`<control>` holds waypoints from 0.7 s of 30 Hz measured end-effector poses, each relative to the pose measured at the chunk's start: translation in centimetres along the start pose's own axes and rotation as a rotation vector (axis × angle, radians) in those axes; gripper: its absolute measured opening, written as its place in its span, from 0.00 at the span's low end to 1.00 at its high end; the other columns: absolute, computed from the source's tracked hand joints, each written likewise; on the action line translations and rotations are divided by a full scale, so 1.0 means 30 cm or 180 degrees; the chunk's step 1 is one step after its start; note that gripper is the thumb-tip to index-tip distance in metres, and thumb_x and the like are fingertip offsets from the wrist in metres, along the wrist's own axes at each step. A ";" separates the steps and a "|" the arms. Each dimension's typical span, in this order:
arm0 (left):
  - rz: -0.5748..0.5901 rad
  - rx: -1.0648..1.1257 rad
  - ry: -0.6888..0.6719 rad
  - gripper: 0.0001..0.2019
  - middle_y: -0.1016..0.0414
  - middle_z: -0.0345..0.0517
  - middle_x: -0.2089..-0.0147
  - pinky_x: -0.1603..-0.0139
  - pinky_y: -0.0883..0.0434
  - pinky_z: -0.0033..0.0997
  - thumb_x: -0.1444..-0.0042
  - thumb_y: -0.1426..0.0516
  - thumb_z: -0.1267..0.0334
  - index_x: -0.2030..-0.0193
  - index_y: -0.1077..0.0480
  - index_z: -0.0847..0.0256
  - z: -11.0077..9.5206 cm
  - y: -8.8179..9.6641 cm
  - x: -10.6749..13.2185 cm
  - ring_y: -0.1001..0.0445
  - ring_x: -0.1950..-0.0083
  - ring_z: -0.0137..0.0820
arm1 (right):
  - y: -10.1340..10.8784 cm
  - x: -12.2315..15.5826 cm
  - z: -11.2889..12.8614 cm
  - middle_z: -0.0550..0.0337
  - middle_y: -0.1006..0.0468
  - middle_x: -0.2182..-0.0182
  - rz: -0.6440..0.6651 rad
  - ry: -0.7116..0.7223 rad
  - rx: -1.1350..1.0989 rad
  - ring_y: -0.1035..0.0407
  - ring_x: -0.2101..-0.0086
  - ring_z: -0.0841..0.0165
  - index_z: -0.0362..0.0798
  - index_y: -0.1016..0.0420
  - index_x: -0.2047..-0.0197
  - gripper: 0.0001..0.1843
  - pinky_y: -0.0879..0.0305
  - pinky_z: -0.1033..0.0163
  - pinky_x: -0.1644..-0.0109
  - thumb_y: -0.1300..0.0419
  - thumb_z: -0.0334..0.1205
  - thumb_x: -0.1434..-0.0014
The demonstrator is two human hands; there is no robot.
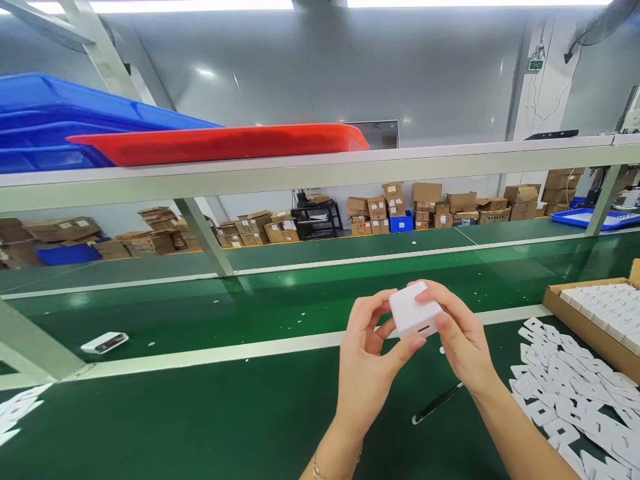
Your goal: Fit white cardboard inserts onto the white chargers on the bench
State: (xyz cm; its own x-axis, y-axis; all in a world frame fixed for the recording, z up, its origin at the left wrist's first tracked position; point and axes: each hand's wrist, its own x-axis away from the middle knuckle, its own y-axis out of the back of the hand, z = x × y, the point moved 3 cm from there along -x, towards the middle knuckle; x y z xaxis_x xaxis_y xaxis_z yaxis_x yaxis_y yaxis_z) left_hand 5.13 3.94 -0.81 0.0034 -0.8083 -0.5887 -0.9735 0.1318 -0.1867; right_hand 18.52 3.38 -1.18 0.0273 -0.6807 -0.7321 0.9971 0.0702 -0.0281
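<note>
Between both hands is a small white charger casing [413,311] with rounded corners, held up above the green bench. A narrow dark slot shows on the side facing me. My left hand [367,360] grips it from the left, thumb along the lower edge and fingers behind. On the right edge and top, my right hand [463,333] pinches it with thumb and fingers. Below the hands a black pen-like tool [436,404] lies on the bench. To the right is a loose heap of flat white plastic plates [565,383] with small cut-outs.
A cardboard tray [590,330] of white parts stands at the right edge. A white device [105,343] lies at the left beyond a pale rail. Overhead, a shelf beam [300,175] carries a red tray [225,143] and blue trays [75,107]. Cardboard boxes [430,207] line the back.
</note>
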 end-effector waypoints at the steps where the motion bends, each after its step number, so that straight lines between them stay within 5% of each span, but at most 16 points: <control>1: 0.0018 0.0000 -0.0018 0.21 0.30 0.45 0.57 0.61 0.23 0.27 0.59 0.30 0.56 0.57 0.26 0.52 -0.001 0.003 -0.004 0.29 0.54 0.35 | -0.002 -0.002 -0.008 0.51 0.28 0.48 0.0022 -0.0029 -0.0039 0.31 0.51 0.59 0.53 0.26 0.54 0.18 0.29 0.58 0.56 0.48 0.55 0.36; 11: 0.0145 -0.0209 -0.0108 0.18 0.30 0.43 0.60 0.63 0.22 0.26 0.54 0.32 0.60 0.55 0.26 0.52 -0.002 -0.003 0.012 0.28 0.56 0.34 | 0.012 -0.006 0.000 0.55 0.28 0.51 0.0289 -0.0106 -0.0249 0.29 0.55 0.66 0.56 0.31 0.47 0.18 0.29 0.64 0.56 0.45 0.53 0.37; 17: 0.0282 -0.0283 -0.0428 0.20 0.31 0.44 0.58 0.63 0.21 0.27 0.54 0.32 0.61 0.53 0.27 0.52 -0.023 0.017 0.015 0.27 0.56 0.34 | 0.014 -0.009 0.055 0.54 0.29 0.51 0.0370 0.0147 -0.0401 0.32 0.50 0.63 0.52 0.27 0.56 0.15 0.32 0.60 0.50 0.41 0.53 0.39; 21: 0.0367 -0.0799 -0.0909 0.22 0.33 0.43 0.56 0.60 0.21 0.25 0.55 0.32 0.61 0.51 0.27 0.49 -0.072 0.062 0.014 0.27 0.54 0.34 | 0.013 -0.041 0.097 0.50 0.32 0.44 0.0969 -0.0149 -0.0702 0.35 0.46 0.63 0.51 0.34 0.42 0.32 0.36 0.60 0.45 0.37 0.57 0.45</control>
State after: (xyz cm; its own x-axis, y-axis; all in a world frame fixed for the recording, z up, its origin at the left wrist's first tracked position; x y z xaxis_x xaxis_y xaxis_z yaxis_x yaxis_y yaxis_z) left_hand 2.83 2.61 0.29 -0.0803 -0.5996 -0.7963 -0.9967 0.0395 0.0708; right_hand 19.09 2.11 1.70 0.3282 -0.6368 -0.6977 0.9039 0.4262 0.0363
